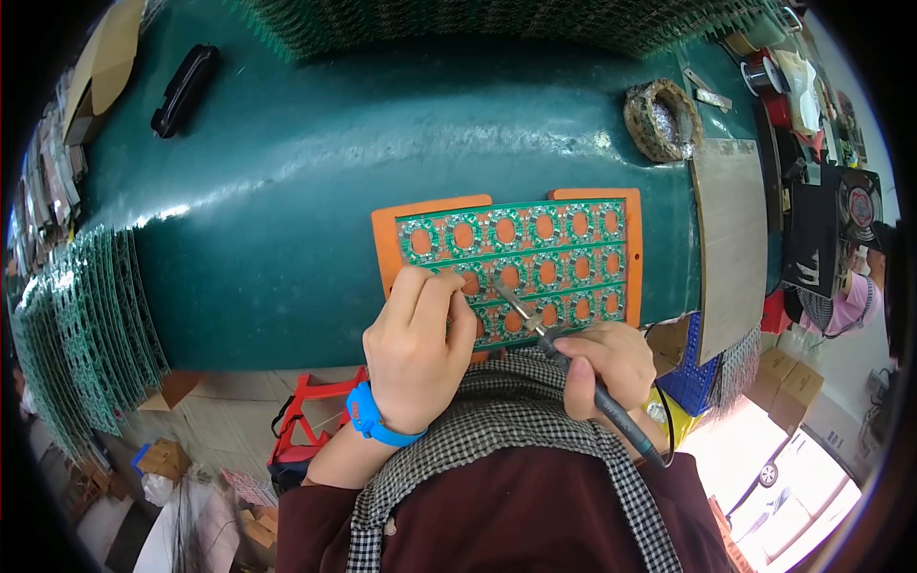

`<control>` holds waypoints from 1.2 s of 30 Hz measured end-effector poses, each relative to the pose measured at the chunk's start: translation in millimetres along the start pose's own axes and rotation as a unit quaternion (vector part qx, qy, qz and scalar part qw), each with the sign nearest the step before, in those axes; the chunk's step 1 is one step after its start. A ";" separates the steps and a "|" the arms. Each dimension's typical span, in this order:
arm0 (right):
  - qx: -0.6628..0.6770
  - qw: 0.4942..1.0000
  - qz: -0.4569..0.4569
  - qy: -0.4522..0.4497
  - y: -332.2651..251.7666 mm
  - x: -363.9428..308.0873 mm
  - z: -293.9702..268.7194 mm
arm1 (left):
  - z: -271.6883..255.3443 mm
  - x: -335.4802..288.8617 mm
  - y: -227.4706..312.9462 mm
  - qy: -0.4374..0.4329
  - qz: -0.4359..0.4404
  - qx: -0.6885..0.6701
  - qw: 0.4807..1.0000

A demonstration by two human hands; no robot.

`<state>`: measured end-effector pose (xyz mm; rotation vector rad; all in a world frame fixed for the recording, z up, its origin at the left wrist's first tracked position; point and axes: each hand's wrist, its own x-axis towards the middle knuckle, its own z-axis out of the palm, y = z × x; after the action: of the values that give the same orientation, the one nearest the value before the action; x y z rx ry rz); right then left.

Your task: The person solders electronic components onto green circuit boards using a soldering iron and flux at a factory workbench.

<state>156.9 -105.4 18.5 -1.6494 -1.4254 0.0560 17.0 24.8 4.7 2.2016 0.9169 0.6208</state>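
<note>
A green panel of small round circuit boards lies on an orange mat at the near edge of the green table. My left hand, with a blue wristband, rests on the panel's near left corner, fingers pinched together over a board; whatever they pinch is too small to see. My right hand grips a soldering iron like a pen. Its metal tip touches the panel just right of my left fingertips.
Stacks of green board panels line the table's left edge and the far edge. A woven ring holding metal wool and a grey plate sit at the right. A black box lies far left. Crates and boxes stand below.
</note>
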 end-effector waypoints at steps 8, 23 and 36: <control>-0.013 1.000 -0.002 0.003 0.5 -2.4 9.0 | 4.1 -2.9 -0.2 -0.003 0.009 0.019 1.000; 0.001 1.000 0.004 0.020 -4.4 -9.2 9.3 | 1.3 -4.7 2.6 0.000 0.023 0.026 0.999; -0.007 1.000 -0.010 0.022 -16.4 -32.5 2.1 | -1.3 -36.9 3.7 -0.010 0.009 -0.016 1.000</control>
<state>132.7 -131.7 11.4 -1.6374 -1.4114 -0.0012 -5.8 -4.3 2.1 2.1863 0.8719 0.6154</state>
